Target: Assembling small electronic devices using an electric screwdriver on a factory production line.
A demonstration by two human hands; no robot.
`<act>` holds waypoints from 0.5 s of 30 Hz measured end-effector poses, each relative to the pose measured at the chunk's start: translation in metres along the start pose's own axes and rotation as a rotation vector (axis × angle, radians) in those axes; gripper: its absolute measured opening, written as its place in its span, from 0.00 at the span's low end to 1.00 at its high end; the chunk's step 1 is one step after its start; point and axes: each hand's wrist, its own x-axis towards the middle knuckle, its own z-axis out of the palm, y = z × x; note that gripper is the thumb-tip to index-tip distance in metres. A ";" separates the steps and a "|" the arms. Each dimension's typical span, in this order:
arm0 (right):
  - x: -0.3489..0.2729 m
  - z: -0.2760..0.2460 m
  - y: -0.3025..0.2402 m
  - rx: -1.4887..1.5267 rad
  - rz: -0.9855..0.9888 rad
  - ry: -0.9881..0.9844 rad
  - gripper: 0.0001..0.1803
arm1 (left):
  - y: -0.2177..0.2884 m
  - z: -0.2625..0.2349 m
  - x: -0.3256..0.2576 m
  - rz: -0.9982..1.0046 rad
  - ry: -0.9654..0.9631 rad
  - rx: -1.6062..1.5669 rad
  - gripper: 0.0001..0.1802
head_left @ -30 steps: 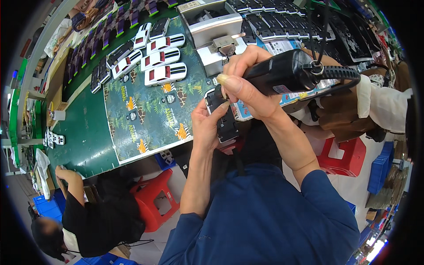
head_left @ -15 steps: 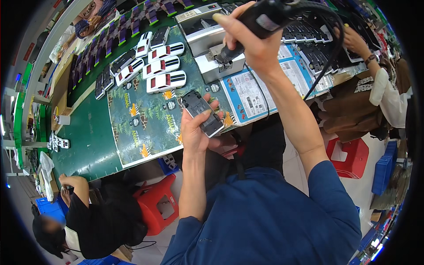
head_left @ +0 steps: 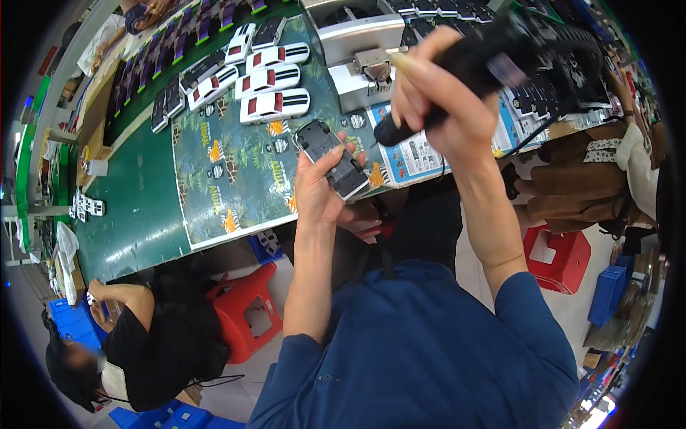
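In my left hand (head_left: 319, 191) lies a toy car (head_left: 330, 159), its black underside facing up and my thumb across it. My right hand (head_left: 457, 114) is wrapped round a black corded electric screwdriver (head_left: 477, 63). The tool is tilted, its tip pointing down and left, above and to the right of the car and apart from it. Beyond the tool stands a metal box with a small bracket (head_left: 373, 66) on its front. Several white toy cars with black stripes (head_left: 275, 105) rest on the patterned mat (head_left: 250, 171) beyond my left hand.
Dark-bottomed toy cars (head_left: 168, 104) lie near the white ones. A blue-bordered printed sheet (head_left: 418, 159) covers the table at the right. Purple and green pieces (head_left: 150, 71) line the back. A person in black (head_left: 164, 322) sits at left near a red stool (head_left: 246, 311); another red stool (head_left: 561, 257) stands right.
My right hand has drawn the screwdriver away from the metal box's bracket, to the right and nearer to me. The toy car stays in my left hand, and the view has shifted slightly.
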 end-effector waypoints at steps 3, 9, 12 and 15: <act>-0.028 0.007 0.004 0.111 0.010 -0.041 0.09 | 0.001 -0.006 0.004 0.013 -0.024 0.005 0.24; -0.043 0.010 0.012 -0.074 0.052 -0.118 0.07 | 0.001 -0.008 0.007 -0.011 -0.041 -0.006 0.24; -0.045 0.009 0.017 -0.079 0.063 -0.130 0.08 | 0.000 -0.010 0.008 -0.023 -0.054 0.023 0.23; -0.045 0.012 0.018 -0.068 0.102 -0.114 0.09 | 0.002 -0.007 0.008 -0.046 -0.051 0.010 0.23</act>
